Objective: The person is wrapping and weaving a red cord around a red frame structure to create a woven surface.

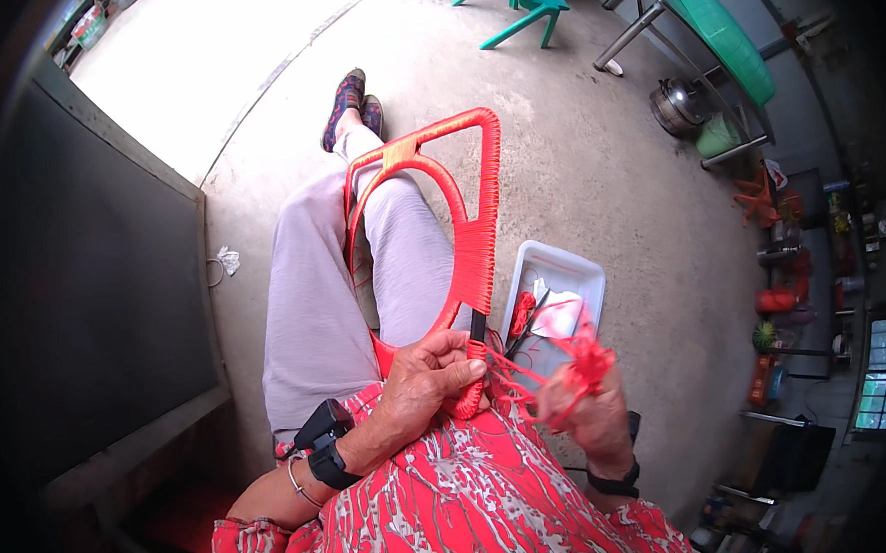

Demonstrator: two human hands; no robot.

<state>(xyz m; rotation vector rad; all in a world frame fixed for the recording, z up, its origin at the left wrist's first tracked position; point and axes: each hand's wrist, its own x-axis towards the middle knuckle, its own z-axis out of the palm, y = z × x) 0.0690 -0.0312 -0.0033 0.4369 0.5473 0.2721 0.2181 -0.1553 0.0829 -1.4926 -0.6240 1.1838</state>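
Observation:
A square frame with a ring inside, wrapped in red cord (476, 265), rests across my lap. A short black bare stretch (478, 326) shows between its wrapped parts on the right side. My left hand (424, 386) is closed on the frame's near right corner, thumb pressing the wrapping just below that stretch. My right hand (593, 414), slightly blurred, is closed around a loose bundle of red cord (590, 362) off to the right. Strands run from the bundle to the frame beside my left thumb.
On the floor to my right, a white tray (597, 280) holds white paper, a red cord bundle and a dark-handled tool. A green stool (529, 7) stands ahead. Far right are a metal rack (641, 36), a pot (677, 107) and shelves. A dark panel (103, 284) stands at left.

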